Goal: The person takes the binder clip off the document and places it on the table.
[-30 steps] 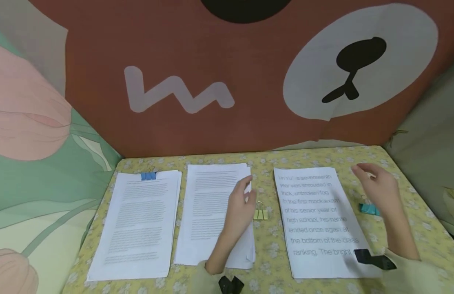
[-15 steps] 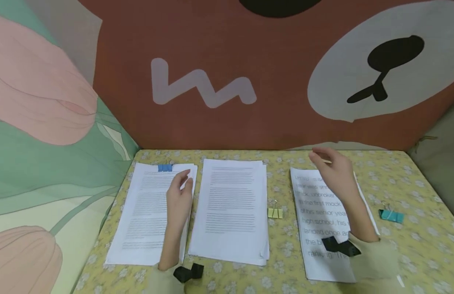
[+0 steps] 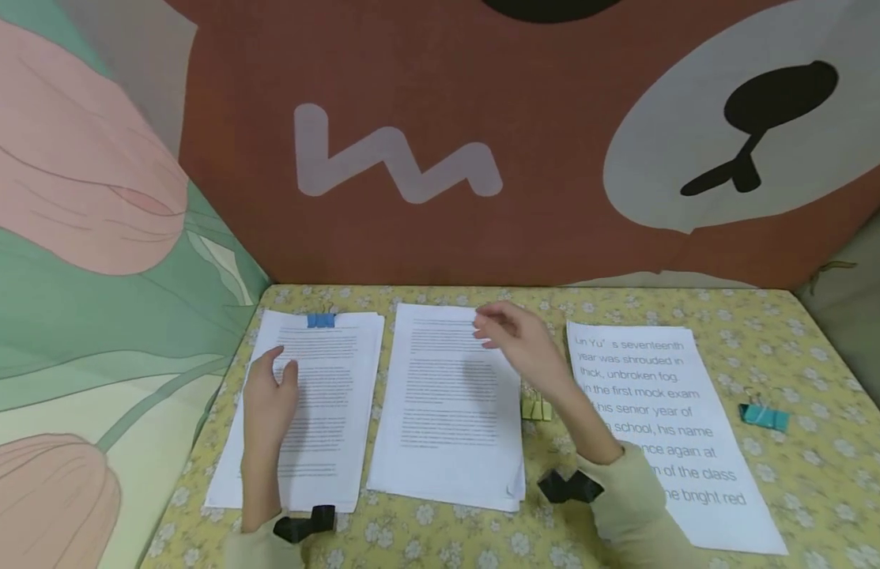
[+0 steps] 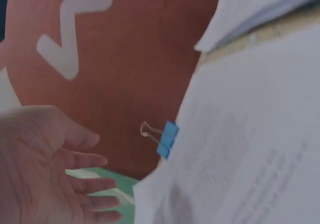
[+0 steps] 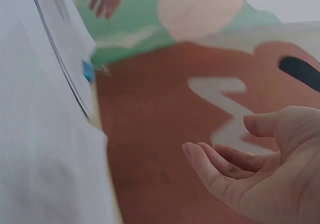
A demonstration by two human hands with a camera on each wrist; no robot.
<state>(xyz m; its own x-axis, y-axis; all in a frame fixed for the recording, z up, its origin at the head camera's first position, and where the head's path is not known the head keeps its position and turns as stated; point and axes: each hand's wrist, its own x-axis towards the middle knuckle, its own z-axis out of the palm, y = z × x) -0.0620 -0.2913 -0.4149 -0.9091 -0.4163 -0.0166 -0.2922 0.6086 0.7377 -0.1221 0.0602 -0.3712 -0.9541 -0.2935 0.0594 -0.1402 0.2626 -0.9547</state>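
Observation:
In the head view my left hand [image 3: 269,399] hovers over the left paper stack [image 3: 326,427], fingers relaxed and holding nothing. A blue binder clip [image 3: 321,320] grips that stack's top edge; the left wrist view shows the clip [image 4: 168,140] with its wire handle sticking out, to the right of my hand [image 4: 45,169]. My right hand [image 3: 521,344], fingers loosely bent and nothing in them, is above the upper right corner of the middle paper stack [image 3: 447,395]. A yellow binder clip [image 3: 536,408] lies beside that stack, partly hidden by the right forearm.
At the right lies a stack with large print [image 3: 689,442], partly covered by the right sleeve [image 3: 635,498]. Beyond it sits a teal binder clip [image 3: 764,416]. A flowered yellow cloth [image 3: 411,529] covers the table, and a brown patterned panel [image 3: 425,245] stands behind.
Both hands have moved left: the left from the middle stack to the clipped left stack, the right from beside the teal clip, across the large-print stack, to the middle stack. The head view has shifted slightly.

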